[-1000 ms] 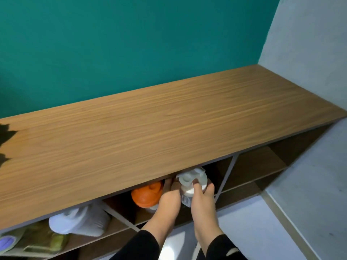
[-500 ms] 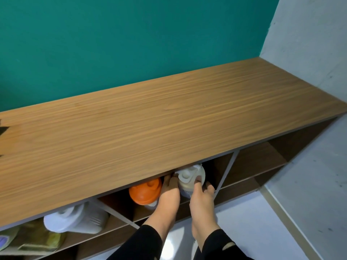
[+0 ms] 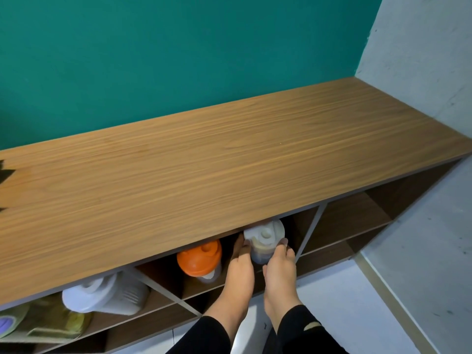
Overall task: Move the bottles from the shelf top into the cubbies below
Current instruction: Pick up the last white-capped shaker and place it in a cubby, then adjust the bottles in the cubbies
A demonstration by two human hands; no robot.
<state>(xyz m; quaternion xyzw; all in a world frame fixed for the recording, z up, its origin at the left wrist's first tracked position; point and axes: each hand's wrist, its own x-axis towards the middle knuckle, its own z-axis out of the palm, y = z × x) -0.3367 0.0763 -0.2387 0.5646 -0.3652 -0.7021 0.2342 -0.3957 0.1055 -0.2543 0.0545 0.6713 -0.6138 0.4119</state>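
Observation:
Both my hands clasp a clear bottle with a white lid (image 3: pixel 264 236) inside a middle cubby, just under the front edge of the wooden shelf top (image 3: pixel 229 159). My left hand (image 3: pixel 240 269) presses on its left side, my right hand (image 3: pixel 279 269) on its right side. An orange-lidded bottle (image 3: pixel 199 259) stands in the same cubby, just left of my left hand. A white bottle (image 3: pixel 107 295) lies tilted in the cubby further left. A green bottle with a purple cap (image 3: pixel 38 323) rests at the far left. No bottles stand on the shelf top.
Slanted grey dividers (image 3: pixel 310 229) separate the cubbies. The right-hand cubby (image 3: pixel 352 221) holds nothing. A teal wall (image 3: pixel 178 60) backs the shelf and a grey wall (image 3: pixel 421 60) closes the right side. Pale floor (image 3: pixel 344 302) lies below.
My hands have pushed the white-lidded bottle further back into the cubby, so the shelf top's edge now partly covers its lid. The view has shifted slightly.

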